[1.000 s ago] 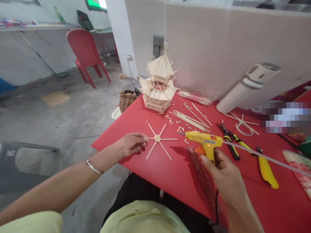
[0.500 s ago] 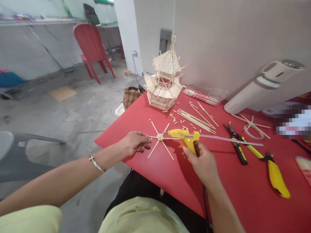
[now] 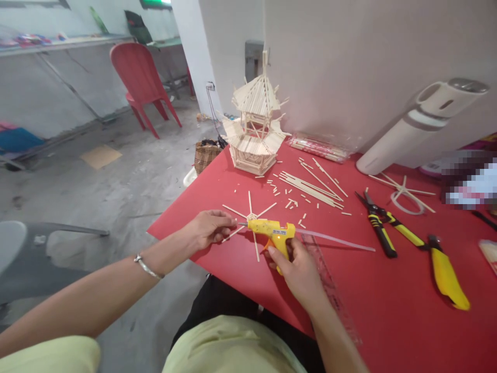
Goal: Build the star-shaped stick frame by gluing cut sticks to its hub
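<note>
My right hand (image 3: 297,264) grips a yellow glue gun (image 3: 272,230) by its handle, fingers near the orange trigger. A long clear glue stick (image 3: 337,240) sticks out of the gun's back. The gun's nozzle points left, close to the fingertips of my left hand (image 3: 215,228). Those fingers are pinched together; whatever is between them is too small to make out. Beneath the gun, a star of thin wooden sticks (image 3: 251,215) with a small round hub lies on the red table (image 3: 217,269), partly hidden by the gun.
Behind stands a stick-built pagoda model (image 3: 256,124). Loose sticks (image 3: 310,189) and short cut pieces (image 3: 289,203) lie beyond the gun. On the right are pruning shears (image 3: 382,225), a yellow-handled tool (image 3: 446,274), another stick star (image 3: 404,189) and a white flask (image 3: 419,129). A clear ruler (image 3: 326,280) lies by my right forearm.
My right hand has brought the glue gun left, its nozzle now at my left fingertips. The stick star has turned, and the ruler has come into sight.
</note>
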The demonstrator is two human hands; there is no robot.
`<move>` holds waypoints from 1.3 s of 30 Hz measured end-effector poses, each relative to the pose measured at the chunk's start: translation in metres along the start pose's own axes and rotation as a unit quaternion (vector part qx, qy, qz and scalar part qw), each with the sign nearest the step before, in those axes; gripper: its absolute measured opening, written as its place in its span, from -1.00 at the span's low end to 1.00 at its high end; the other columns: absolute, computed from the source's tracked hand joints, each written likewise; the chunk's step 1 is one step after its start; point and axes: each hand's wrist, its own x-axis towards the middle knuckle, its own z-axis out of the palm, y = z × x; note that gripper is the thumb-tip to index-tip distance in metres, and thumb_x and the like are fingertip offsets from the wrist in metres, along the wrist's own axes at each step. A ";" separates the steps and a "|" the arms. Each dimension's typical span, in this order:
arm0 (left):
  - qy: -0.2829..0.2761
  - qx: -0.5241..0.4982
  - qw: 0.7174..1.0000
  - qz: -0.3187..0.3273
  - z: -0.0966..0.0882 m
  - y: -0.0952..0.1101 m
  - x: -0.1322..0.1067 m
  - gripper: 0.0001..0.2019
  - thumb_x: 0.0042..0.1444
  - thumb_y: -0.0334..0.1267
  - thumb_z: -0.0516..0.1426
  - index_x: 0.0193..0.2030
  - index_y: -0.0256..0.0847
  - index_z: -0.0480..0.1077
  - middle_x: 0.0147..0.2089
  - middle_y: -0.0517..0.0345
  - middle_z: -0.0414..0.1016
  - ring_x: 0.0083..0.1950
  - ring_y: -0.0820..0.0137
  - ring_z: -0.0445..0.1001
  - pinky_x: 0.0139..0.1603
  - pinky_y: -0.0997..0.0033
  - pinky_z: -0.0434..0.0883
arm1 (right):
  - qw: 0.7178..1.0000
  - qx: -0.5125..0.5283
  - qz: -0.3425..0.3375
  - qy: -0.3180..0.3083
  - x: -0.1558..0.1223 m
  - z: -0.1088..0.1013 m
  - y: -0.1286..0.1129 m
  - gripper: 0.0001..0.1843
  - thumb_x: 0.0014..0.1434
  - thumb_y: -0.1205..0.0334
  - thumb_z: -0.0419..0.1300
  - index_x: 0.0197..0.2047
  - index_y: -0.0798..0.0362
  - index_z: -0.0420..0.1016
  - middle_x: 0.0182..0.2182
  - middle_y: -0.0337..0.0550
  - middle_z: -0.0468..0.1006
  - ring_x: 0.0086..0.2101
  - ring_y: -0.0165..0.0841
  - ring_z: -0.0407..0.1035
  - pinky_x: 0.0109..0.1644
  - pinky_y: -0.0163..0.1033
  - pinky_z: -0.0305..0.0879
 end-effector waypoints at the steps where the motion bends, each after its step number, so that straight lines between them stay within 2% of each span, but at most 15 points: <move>1: -0.007 0.002 1.000 0.000 -0.001 0.000 0.001 -0.84 -0.12 -0.41 0.31 -0.47 -0.28 0.38 -0.64 0.16 0.41 -0.68 0.55 0.28 -0.72 0.60 0.12 | 1.000 0.000 0.000 -0.007 0.000 -0.002 0.000 -0.62 0.13 -0.10 0.17 -0.17 0.04 0.48 -0.35 -0.10 0.61 -0.40 -0.27 0.51 -0.37 -0.23 0.40; 3: -0.028 0.002 1.000 -0.001 -0.003 0.001 0.003 -0.85 -0.13 -0.40 0.32 -0.46 -0.29 0.40 -0.65 0.18 0.38 -0.68 0.56 0.26 -0.71 0.62 0.11 | 1.000 -0.018 -0.003 0.000 0.002 -0.008 -0.002 -0.60 0.15 -0.12 0.13 -0.16 0.05 0.47 -0.33 -0.07 0.60 -0.39 -0.26 0.50 -0.35 -0.22 0.37; 6: -0.057 -0.006 0.998 0.006 -0.001 0.003 0.005 -0.85 -0.15 -0.41 0.32 -0.46 -0.29 0.42 -0.64 0.18 0.36 -0.66 0.57 0.25 -0.70 0.63 0.09 | 0.995 -0.090 -0.020 0.046 0.005 -0.018 -0.009 -0.56 0.16 -0.15 0.11 -0.12 0.04 0.44 -0.27 -0.05 0.59 -0.34 -0.24 0.48 -0.30 -0.22 0.32; 9: -0.067 -0.005 0.998 0.009 0.002 0.005 0.008 -0.85 -0.16 -0.41 0.32 -0.45 -0.28 0.42 -0.64 0.19 0.35 -0.66 0.57 0.25 -0.69 0.63 0.08 | 0.984 -0.161 -0.026 0.064 0.009 -0.024 -0.019 -0.53 0.19 -0.18 0.06 -0.09 0.03 0.41 -0.27 -0.05 0.57 -0.31 -0.21 0.46 -0.29 -0.21 0.26; 15: -0.074 0.005 0.997 0.015 0.004 0.007 0.009 -0.85 -0.12 -0.34 0.33 -0.43 -0.30 0.45 -0.62 0.19 0.37 -0.69 0.60 0.19 -0.71 0.59 0.05 | 0.954 -0.290 -0.028 0.065 0.022 -0.017 -0.030 -0.37 0.02 -0.28 0.21 -0.03 0.04 0.37 -0.30 -0.06 0.55 -0.30 -0.15 0.44 -0.33 -0.23 0.17; 25: -0.076 0.004 0.997 0.018 0.005 0.008 0.004 -0.78 -0.18 -0.30 0.38 -0.42 -0.28 0.46 -0.64 0.23 0.35 -0.68 0.62 0.19 -0.71 0.59 0.06 | 0.923 -0.360 -0.092 0.097 0.036 -0.004 -0.028 -0.56 0.08 -0.16 0.19 -0.15 0.02 0.34 -0.26 -0.09 0.51 -0.30 -0.21 0.42 -0.34 -0.23 0.12; 32: -0.067 0.039 0.997 0.030 0.005 0.006 0.004 -0.81 -0.19 -0.33 0.36 -0.41 -0.31 0.48 -0.65 0.20 0.37 -0.66 0.54 0.29 -0.68 0.56 0.16 | 0.899 -0.414 -0.093 0.105 0.036 -0.005 -0.024 -0.64 0.12 -0.07 0.19 -0.18 0.03 0.33 -0.27 -0.12 0.49 -0.35 -0.27 0.39 -0.40 -0.26 0.02; 39: -0.063 0.041 0.997 0.037 -0.003 0.003 0.009 -0.83 -0.17 -0.34 0.34 -0.48 -0.30 0.44 -0.59 0.13 0.44 -0.61 0.52 0.35 -0.66 0.57 0.22 | 0.875 -0.458 -0.100 0.118 0.035 -0.004 -0.031 -0.70 0.15 0.03 0.17 -0.14 0.04 0.35 -0.25 -0.14 0.48 -0.40 -0.34 0.37 -0.44 -0.27 -0.06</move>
